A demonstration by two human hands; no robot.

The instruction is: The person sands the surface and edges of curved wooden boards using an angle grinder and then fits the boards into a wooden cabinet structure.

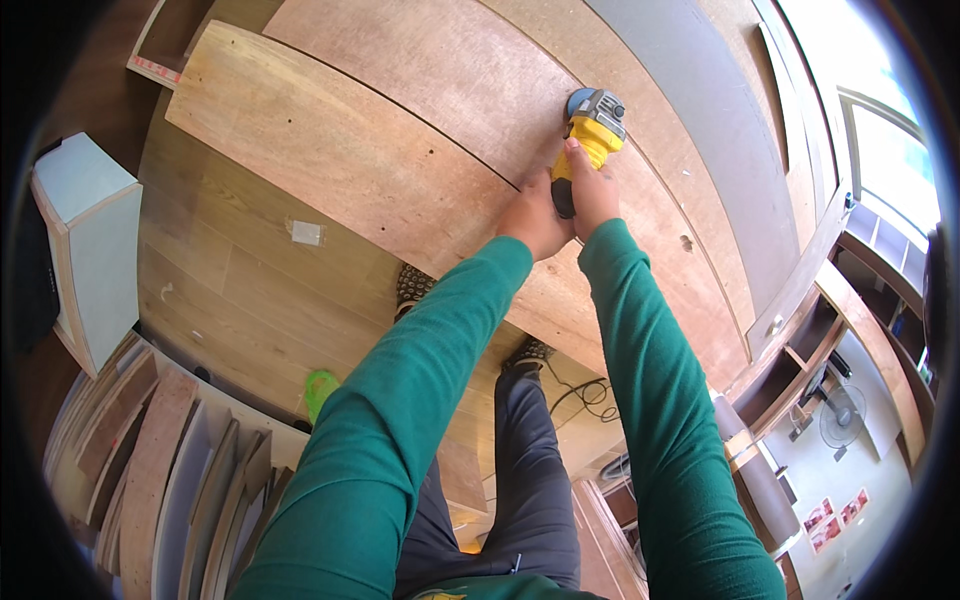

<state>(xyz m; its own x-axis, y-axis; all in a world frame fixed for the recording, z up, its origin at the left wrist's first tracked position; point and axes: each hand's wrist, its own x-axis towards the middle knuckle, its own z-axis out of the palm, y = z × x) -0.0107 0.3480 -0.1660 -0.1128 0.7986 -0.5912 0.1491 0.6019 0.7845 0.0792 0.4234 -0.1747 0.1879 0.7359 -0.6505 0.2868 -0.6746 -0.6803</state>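
Plywood sheets (400, 150) lie flat; both hands, left (535, 215) and right (592, 188), clasp a yellow angle grinder (592, 125) on them. Below, a rack (170, 470) holds upright boards.

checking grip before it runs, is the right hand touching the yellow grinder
Touching. The head view shows the right hand wrapped around the yellow grinder, no gap.

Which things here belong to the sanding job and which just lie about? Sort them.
In use: yellow power sander, left hand, right hand, plywood sheet.

Lying about: stacked offcut boards, green object, black cable, standing fan, pale cabinet.
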